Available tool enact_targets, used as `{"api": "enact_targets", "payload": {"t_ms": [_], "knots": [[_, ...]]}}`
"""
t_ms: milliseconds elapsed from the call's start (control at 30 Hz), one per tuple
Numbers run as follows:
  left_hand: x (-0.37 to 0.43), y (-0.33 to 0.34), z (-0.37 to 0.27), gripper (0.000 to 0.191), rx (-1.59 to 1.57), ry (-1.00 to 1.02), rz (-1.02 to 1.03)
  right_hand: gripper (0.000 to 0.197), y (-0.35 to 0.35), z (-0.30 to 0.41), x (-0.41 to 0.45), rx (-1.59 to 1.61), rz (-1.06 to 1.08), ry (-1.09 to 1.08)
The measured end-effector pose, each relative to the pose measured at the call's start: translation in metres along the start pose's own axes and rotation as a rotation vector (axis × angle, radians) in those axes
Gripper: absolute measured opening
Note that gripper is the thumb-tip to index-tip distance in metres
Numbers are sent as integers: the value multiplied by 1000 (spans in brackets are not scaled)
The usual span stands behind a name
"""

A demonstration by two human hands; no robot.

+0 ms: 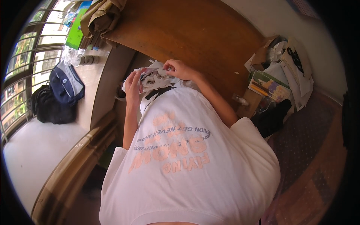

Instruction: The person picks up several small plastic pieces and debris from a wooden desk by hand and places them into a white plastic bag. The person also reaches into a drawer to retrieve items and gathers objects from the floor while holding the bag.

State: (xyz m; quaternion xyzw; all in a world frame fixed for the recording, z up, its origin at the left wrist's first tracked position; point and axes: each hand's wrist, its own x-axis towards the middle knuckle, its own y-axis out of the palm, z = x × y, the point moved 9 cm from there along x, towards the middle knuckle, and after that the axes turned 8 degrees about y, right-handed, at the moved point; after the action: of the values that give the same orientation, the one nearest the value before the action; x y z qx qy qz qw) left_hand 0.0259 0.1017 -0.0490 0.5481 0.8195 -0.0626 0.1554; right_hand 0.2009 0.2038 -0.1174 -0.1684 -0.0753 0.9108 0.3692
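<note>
In front of my white T-shirt lies a heap of torn white paper strips, in what looks like a thin white bag whose crumpled side shows at the left. My left hand is at the heap's left side, its fingers gripping a thin whitish sheet that looks like the bag's edge. Over the heap's right side, my right hand has its fingers curled down. Whether anything is pinched between its fingertips is too small to tell. The lower part of the heap is hidden behind my shirt.
A brown wooden board or tabletop spans the far side. At right are a white bag, a picture-covered pencil case and a small clear bottle. The left window ledge holds a navy bag, a black bag and a bottle.
</note>
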Motion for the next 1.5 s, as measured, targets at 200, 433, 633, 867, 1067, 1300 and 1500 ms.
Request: {"api": "enact_targets", "payload": {"t_ms": [200,433,633,867,1067,1300,1500], "knots": [[-4,-7,4,33,2,4,-38,20,-91,-86,14,173,-412,107],[-5,-10,3,34,9,2,-28,22,-250,-170,-15,-53,-871,332],[-5,-10,-1,34,4,5,-32,30,-238,-137,24,-214,-663,304],[-6,-15,-3,33,-2,14,-54,21,-227,-114,36,-409,-649,384],[-3,-14,0,35,10,31,-38,17,-231,-117,34,-457,-687,414],[-1,-13,1,34,17,36,-3,15,-215,-115,37,-460,-731,414],[-1,-18,2,34,16,53,-43,16,-82,-61,49,139,-386,87]]}}
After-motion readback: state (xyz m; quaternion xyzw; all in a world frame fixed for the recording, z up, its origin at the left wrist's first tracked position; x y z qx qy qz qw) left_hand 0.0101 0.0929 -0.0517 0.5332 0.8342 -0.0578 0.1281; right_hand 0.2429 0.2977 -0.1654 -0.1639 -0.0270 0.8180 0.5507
